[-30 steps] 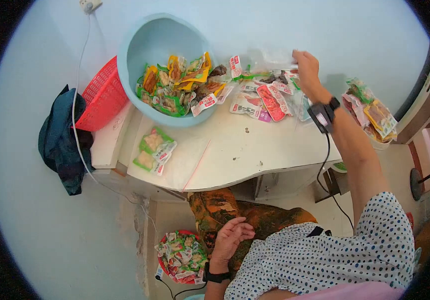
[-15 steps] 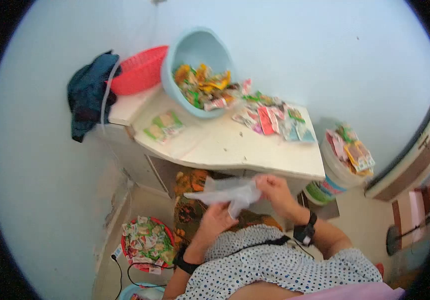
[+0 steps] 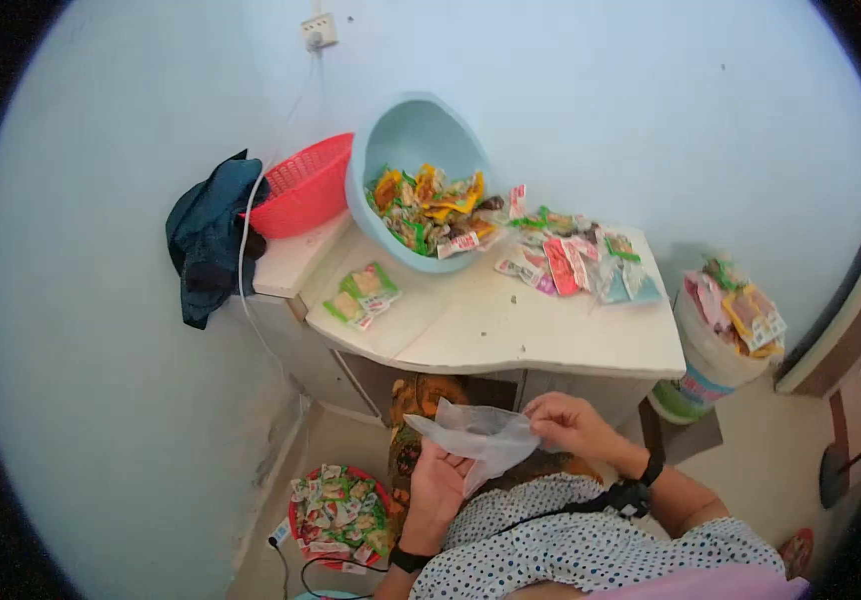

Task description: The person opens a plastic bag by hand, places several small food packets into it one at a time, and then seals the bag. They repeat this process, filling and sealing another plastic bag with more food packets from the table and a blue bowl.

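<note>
Noted: your right hand [image 3: 573, 425] has withdrawn from above the desk [image 3: 431, 320] to your lap [image 3: 429, 390] with the clear bag [image 3: 486, 440], which your left hand [image 3: 438, 488] now also touches.

Blue dots pattern the white shirt [image 3: 591, 540].

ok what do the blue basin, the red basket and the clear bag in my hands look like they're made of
Blue basin: probably plastic, smooth, by its even colour and rounded rim. Red basket: likely moulded plastic, with a wall full of small holes. Clear bag: seemingly thin plastic film, translucent and softly creased.
</note>
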{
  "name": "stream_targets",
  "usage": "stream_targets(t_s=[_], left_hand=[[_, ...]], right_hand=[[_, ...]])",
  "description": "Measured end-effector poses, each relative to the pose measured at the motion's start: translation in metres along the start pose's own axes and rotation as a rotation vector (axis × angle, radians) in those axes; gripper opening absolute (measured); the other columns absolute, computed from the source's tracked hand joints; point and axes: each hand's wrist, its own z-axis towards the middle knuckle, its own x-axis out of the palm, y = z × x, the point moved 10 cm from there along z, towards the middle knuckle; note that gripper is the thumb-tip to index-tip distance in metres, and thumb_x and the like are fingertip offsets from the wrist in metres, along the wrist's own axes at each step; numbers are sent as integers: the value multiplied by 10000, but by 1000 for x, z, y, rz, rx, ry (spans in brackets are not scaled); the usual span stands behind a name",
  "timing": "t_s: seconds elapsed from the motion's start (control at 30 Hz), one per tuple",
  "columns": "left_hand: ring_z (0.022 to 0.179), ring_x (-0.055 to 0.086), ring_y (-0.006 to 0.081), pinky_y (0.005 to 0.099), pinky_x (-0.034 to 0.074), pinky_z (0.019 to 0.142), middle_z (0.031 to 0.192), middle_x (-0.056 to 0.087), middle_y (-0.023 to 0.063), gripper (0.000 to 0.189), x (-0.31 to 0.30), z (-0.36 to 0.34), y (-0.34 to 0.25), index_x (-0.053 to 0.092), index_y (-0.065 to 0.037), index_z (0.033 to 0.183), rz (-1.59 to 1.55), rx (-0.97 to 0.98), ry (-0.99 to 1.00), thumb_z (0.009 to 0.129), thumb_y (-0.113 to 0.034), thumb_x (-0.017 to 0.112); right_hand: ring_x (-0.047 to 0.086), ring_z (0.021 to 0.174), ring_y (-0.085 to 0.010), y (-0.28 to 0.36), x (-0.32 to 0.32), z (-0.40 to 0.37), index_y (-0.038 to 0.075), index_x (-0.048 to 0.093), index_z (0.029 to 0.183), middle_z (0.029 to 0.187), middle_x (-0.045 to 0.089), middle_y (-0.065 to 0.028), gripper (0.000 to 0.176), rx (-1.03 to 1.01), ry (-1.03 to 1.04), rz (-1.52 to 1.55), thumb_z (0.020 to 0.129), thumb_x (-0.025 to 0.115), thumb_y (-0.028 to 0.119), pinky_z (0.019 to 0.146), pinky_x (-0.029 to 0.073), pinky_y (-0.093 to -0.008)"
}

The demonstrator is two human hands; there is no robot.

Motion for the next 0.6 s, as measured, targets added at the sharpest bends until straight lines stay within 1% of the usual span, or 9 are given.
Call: stream_targets(t_s=[0.03,0.13,0.17,0.2,0.27,0.3,0.37,0.47,0.6], left_hand=[[1261,463,399,534,355,1078,1374,472,233,759,2,-3,2,386,54,1370,-46,-34,7,959,-584,405],[1278,442,391,581,333,1078,1339,487,257,835,10,-6,8,406,83,1334,-295,-166,390,936,-650,362],[1246,476,400,586,329,1077,1325,505,265,871,17,-11,9,441,105,1300,-221,-246,377,920,-674,360],[1228,494,399,578,337,1074,1301,525,264,846,11,-12,8,459,103,1289,-205,-269,344,923,-656,383],[1191,530,395,563,353,1069,1255,564,262,797,-2,-7,14,493,99,1267,-195,-306,293,930,-620,429],[1175,542,392,550,361,1067,1234,577,262,765,-10,-4,15,501,99,1261,4,-259,215,934,-591,450],[1143,567,387,525,377,1063,1192,603,264,703,-22,-5,9,517,98,1249,395,-159,67,944,-534,492],[1125,600,333,417,448,1013,1191,613,219,468,-15,-6,10,534,104,1228,611,-190,138,983,-295,529],[1217,530,345,448,397,1055,1317,534,241,718,-7,-15,14,444,88,1332,294,-290,165,990,-540,379]], right_hand=[[608,987,-233,22,-1,-3,16,653,972,1117,617,-140,108,-84,9,-187,895,641,90,852,498,-339],[598,1037,-280,27,-10,-11,21,658,966,1118,616,-155,103,-136,51,-287,874,640,63,887,485,-358],[611,1004,-282,27,-16,-12,19,657,958,1081,625,-152,102,-105,30,-258,862,640,50,861,493,-359],[624,972,-285,27,-20,-14,17,655,949,1043,635,-149,102,-73,9,-228,851,640,37,835,501,-360],[642,888,-285,30,-25,-14,10,655,945,981,644,-141,106,-134,9,-276,842,628,4,768,512,-341],[650,846,-285,31,-27,-13,7,655,943,951,648,-138,111,-161,13,-316,838,622,-13,734,517,-332],[649,831,-301,31,-27,-13,4,649,930,927,653,-134,106,-188,-27,-376,829,622,-15,714,520,-351],[646,813,-327,27,-25,-14,6,646,922,918,652,-138,109,-207,-61,-425,819,618,-19,697,522,-376],[645,804,-337,30,-24,-15,19,654,924,894,640,-141,142,-280,-84,-465,795,611,-22,693,524,-391]])
